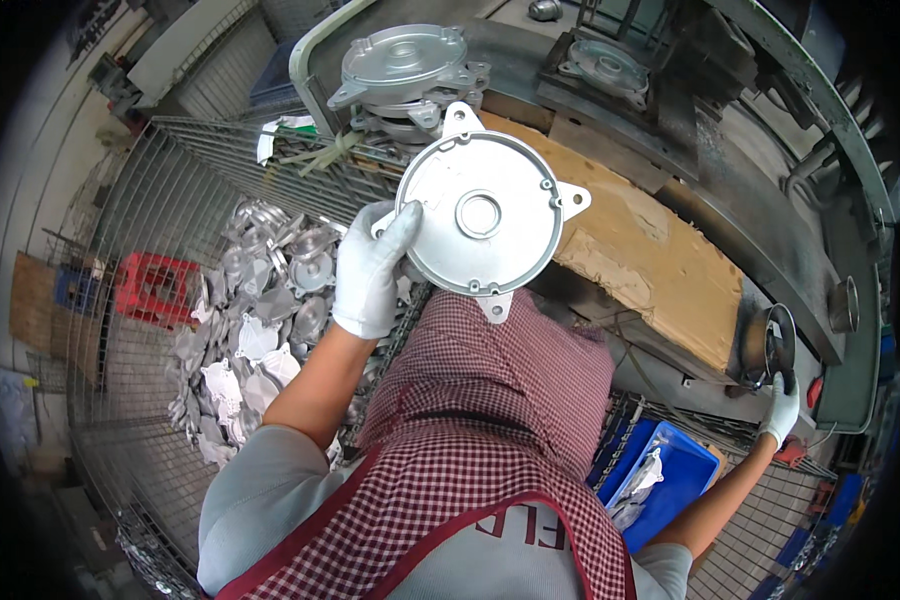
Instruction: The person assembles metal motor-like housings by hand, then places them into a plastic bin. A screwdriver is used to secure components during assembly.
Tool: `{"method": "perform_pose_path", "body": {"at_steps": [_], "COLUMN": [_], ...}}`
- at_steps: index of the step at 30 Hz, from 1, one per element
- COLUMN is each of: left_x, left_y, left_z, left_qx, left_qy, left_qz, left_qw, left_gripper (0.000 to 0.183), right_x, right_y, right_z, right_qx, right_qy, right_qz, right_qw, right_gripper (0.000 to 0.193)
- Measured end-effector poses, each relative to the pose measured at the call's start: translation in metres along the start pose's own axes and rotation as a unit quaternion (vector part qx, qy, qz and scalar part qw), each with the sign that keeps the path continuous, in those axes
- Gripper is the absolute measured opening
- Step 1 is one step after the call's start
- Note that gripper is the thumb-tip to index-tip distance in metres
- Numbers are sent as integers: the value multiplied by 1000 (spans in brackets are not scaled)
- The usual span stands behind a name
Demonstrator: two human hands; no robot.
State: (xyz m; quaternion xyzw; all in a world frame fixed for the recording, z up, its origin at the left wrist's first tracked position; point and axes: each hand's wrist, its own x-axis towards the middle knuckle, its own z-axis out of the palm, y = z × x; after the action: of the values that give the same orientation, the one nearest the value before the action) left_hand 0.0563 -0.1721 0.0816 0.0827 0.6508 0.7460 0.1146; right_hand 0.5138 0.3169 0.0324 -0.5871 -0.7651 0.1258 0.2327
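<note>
A round metal cover is held up in front of the checked apron by the left hand, on which a white glove is worn. The cover is gripped at its left edge, with the thumb pressed on the inner face and the other fingers hidden behind; the face, with its raised central ring and small lugs at the rim, is turned toward the camera. The right hand, also gloved, is stretched out to the far right, its fingertips placed at the lower edge of a cup-like metal guard (whether the fingers are spread or pressed together cannot be told).

Beyond the held cover, a stack of similar covers is seen at the upper left, and another cover is seated on a dark block of the machine. A worn brown board is laid along the machine's front. On the left, a heap of metal parts is contained in a wire cage, with a red crate near it. At the lower right, more metal pieces are held in a blue bin.
</note>
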Motion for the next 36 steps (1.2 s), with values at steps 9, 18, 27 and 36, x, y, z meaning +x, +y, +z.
{"method": "perform_pose_path", "body": {"at_steps": [9,18,27,36], "left_x": [4,6,18,25], "left_y": [5,26,24,32], "left_z": [16,4,-21,-52], "left_qx": [-25,-139,-329,-347], "left_qy": [4,-29,-120,-104], "left_qz": [16,-3,-47,-60], "left_qw": [1000,990,936,930], "left_gripper": [54,53,51,50], "right_x": [-33,4,105,107], "right_y": [-87,-291,-391,-296], "right_z": [-8,67,93,55], "right_qx": [191,292,184,-74], "right_qy": [88,67,116,216], "right_qz": [-64,-260,-291,-119], "right_qw": [975,918,932,966], "right_gripper": [41,40,37,38]}}
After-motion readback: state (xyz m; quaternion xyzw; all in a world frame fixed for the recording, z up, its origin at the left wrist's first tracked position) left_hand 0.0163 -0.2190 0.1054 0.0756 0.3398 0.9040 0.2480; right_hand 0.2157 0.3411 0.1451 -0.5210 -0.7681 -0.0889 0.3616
